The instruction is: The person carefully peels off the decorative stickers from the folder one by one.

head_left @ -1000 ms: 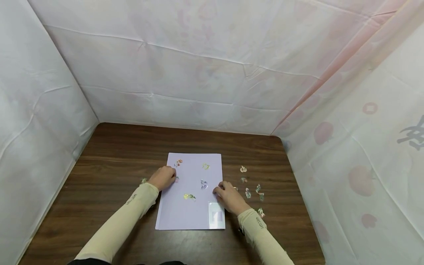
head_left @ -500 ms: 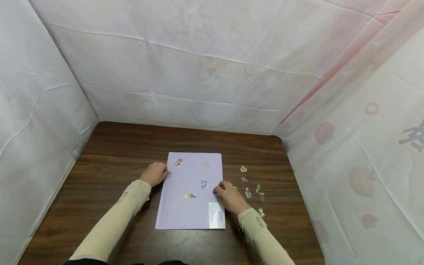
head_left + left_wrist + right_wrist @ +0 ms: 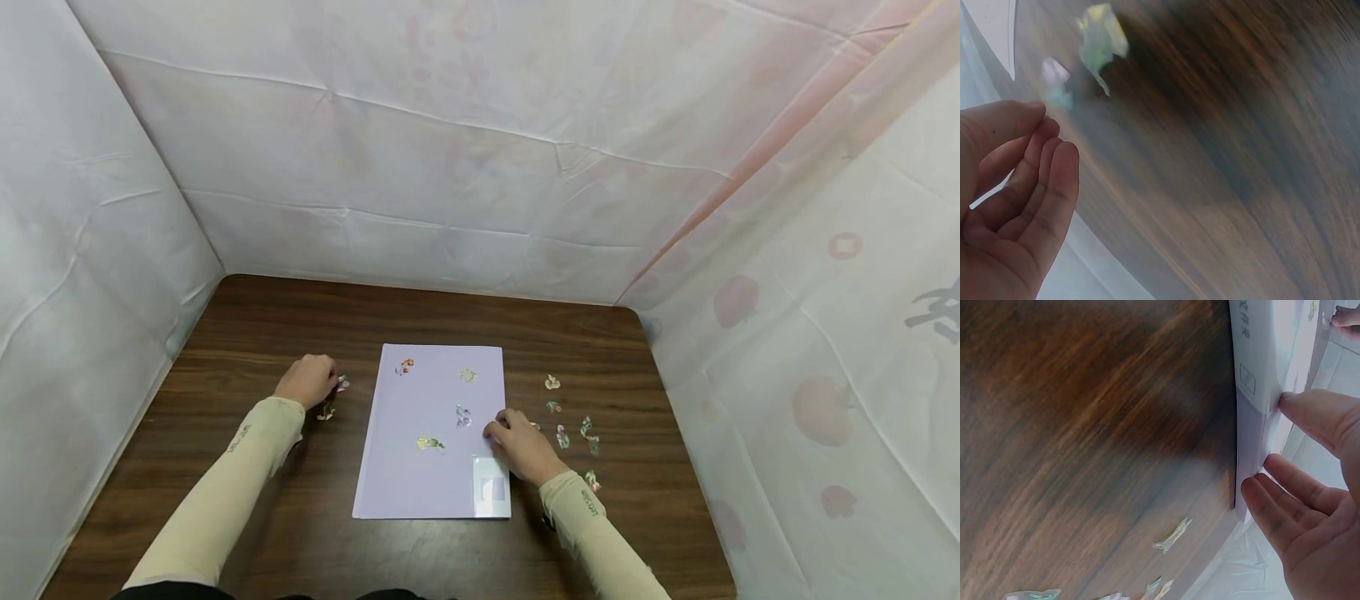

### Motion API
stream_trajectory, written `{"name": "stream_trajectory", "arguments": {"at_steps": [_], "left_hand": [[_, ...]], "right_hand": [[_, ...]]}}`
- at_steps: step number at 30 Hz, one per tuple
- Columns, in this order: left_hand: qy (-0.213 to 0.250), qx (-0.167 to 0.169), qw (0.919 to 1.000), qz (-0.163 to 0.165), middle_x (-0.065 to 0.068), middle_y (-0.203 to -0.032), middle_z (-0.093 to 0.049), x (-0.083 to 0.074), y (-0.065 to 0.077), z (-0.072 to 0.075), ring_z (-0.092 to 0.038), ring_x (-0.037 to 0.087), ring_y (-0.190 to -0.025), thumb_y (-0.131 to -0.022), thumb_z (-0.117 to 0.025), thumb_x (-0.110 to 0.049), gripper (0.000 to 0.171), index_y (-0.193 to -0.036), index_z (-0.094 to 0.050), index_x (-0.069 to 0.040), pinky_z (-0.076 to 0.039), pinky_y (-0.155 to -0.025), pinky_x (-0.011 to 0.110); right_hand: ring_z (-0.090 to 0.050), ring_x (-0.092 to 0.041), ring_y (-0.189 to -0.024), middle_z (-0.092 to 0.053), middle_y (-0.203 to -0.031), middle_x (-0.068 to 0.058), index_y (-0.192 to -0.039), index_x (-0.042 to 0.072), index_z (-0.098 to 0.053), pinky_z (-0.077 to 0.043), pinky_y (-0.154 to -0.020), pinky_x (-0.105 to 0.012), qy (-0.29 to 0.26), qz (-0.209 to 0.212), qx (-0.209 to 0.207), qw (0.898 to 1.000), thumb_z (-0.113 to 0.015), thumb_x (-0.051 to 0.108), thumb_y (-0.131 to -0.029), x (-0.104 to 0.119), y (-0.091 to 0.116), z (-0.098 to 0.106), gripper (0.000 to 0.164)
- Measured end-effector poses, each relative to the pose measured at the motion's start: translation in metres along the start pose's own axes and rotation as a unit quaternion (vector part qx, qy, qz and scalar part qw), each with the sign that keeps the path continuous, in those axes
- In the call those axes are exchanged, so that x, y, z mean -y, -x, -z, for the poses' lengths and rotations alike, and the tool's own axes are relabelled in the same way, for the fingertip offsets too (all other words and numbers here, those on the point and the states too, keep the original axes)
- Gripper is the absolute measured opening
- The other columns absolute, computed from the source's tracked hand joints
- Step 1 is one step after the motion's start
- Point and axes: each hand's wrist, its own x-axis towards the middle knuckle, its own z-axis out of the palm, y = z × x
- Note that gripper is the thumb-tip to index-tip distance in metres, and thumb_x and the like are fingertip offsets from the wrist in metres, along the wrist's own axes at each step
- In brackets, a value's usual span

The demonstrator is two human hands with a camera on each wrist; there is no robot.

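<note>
My left hand [image 3: 307, 381] is over the table left of the lilac folder [image 3: 412, 487], its thumb and forefinger together at the tips. They pinch a small pink-and-teal flower sticker [image 3: 1057, 82], also seen as a speck of pink sticker [image 3: 342, 383] in the head view. Close by on the wood lies a yellow-green sticker [image 3: 1102, 40]. On the folder's right edge rests my right hand [image 3: 522, 448]. In the right wrist view its thumb touches the top edge and its extended fingers [image 3: 1260, 506] lie against the spine [image 3: 1254, 381].
Orange [image 3: 405, 367], yellow-green [image 3: 430, 443], pale purple [image 3: 462, 416] and wreath-like [image 3: 467, 375] stickers lie on the folder. Several loose stickers [image 3: 562, 436] are scattered to its right. Fabric walls [image 3: 420, 167] enclose the wooden table [image 3: 255, 333].
My left hand has lifted the pink sticker off the folder's left side and carried it leftward over the table. My right hand has stayed at the folder's edge.
</note>
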Motion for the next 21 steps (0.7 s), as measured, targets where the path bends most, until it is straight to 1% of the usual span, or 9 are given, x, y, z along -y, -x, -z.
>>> {"name": "stream_trajectory", "arguments": {"at_steps": [5,10,17,19,21], "left_hand": [[-0.007,-0.003,0.9999,0.012,0.007,-0.07,-0.064,0.005,0.0005,-0.0007,-0.051,0.02,-0.058,-0.092,-0.062,-0.002,0.018,-0.075,-0.069,-0.005,-0.046,-0.055,0.04],[-0.001,-0.002,0.9998,0.019,0.009,-0.073,-0.066,0.0051,0.0008,0.0004,-0.053,0.021,-0.059,-0.093,-0.062,-0.002,0.017,-0.078,-0.071,-0.004,-0.047,-0.056,0.041],[0.005,-0.008,0.9999,0.012,0.005,-0.065,-0.058,0.0012,0.0023,0.0009,-0.048,0.02,-0.055,-0.094,-0.062,-0.002,0.027,-0.067,-0.063,-0.008,-0.044,-0.053,0.038],[0.009,-0.007,0.9999,0.012,0.004,-0.064,-0.058,0.0002,0.0017,-0.0003,-0.048,0.019,-0.055,-0.094,-0.062,-0.003,0.028,-0.066,-0.062,-0.009,-0.044,-0.052,0.038],[0.013,-0.004,0.9998,0.013,0.004,-0.066,-0.06,-0.0011,0.0003,-0.0024,-0.05,0.02,-0.057,-0.094,-0.064,-0.005,0.025,-0.069,-0.065,-0.008,-0.046,-0.054,0.039]], "right_hand": [[-0.059,-0.031,-0.103,-0.058,-0.114,-0.015,-0.106,0.017,-0.07,-0.057,-0.071,-0.042,-0.003,0.004,-0.011,1.0,-0.076,0.012,-0.09,0.0004,0.0,0.0003,0.018],[-0.059,-0.03,-0.105,-0.058,-0.115,-0.014,-0.107,0.017,-0.07,-0.057,-0.073,-0.041,-0.002,-0.001,-0.001,1.0,-0.075,0.012,-0.091,0.0011,-0.0002,0.0015,0.018],[-0.058,-0.031,-0.106,-0.058,-0.117,-0.014,-0.108,0.017,-0.071,-0.057,-0.075,-0.042,-0.007,-0.008,0.008,1.0,-0.075,0.011,-0.091,0.0022,-0.0006,0.0022,0.019],[-0.058,-0.031,-0.106,-0.058,-0.117,-0.014,-0.109,0.017,-0.071,-0.057,-0.075,-0.042,-0.008,-0.01,0.01,1.0,-0.074,0.011,-0.091,0.0025,-0.0008,0.0024,0.019],[-0.058,-0.031,-0.106,-0.058,-0.117,-0.014,-0.109,0.017,-0.071,-0.057,-0.075,-0.042,-0.009,-0.011,0.012,1.0,-0.074,0.011,-0.091,0.0027,-0.0009,0.0027,0.019]]}}
